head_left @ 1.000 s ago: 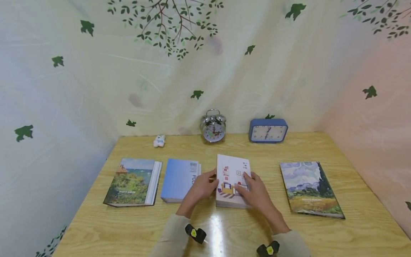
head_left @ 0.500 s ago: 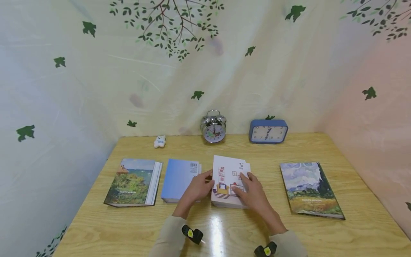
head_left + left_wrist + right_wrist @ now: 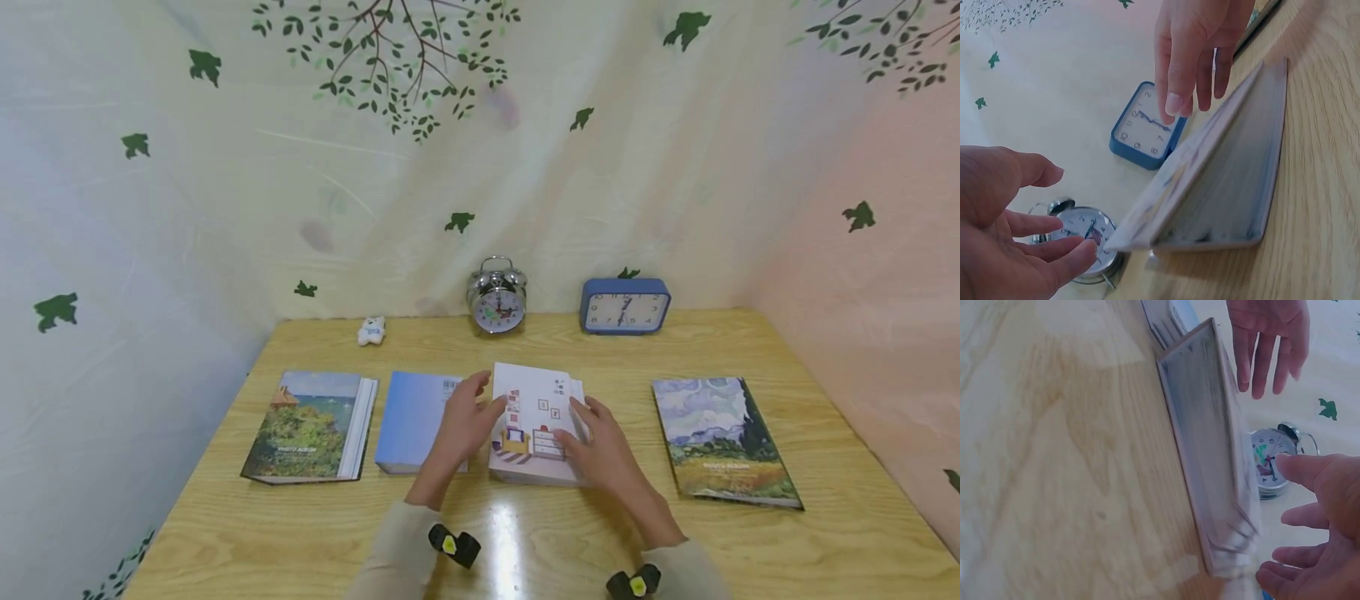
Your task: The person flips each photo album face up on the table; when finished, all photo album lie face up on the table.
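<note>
A thick white photo album (image 3: 528, 417) with a drawn room on its cover lies flat at the middle of the table. My left hand (image 3: 463, 423) hovers at its left edge, fingers relaxed and apart from it; in the left wrist view, a gap shows between that hand (image 3: 1029, 231) and the album (image 3: 1210, 187). On the other side my right hand (image 3: 606, 448) has its fingers loosely extended over the album's right edge. In the right wrist view this hand (image 3: 1322, 531) is beside the album (image 3: 1204, 444), holding nothing. A blue album (image 3: 416, 421) lies just left, partly behind my left hand.
At the far left is an album with a garden painting (image 3: 307, 429); another with a cypress landscape (image 3: 723, 442) lies at the right. Along the back stand a small white bear figure (image 3: 372, 331), a silver alarm clock (image 3: 498, 308) and a blue clock (image 3: 625, 307) on the wooden table (image 3: 262, 542).
The white album has shifted left, nearer the blue one. My left hand has lifted off its edge, and the right hand's fingers have loosened from it.
</note>
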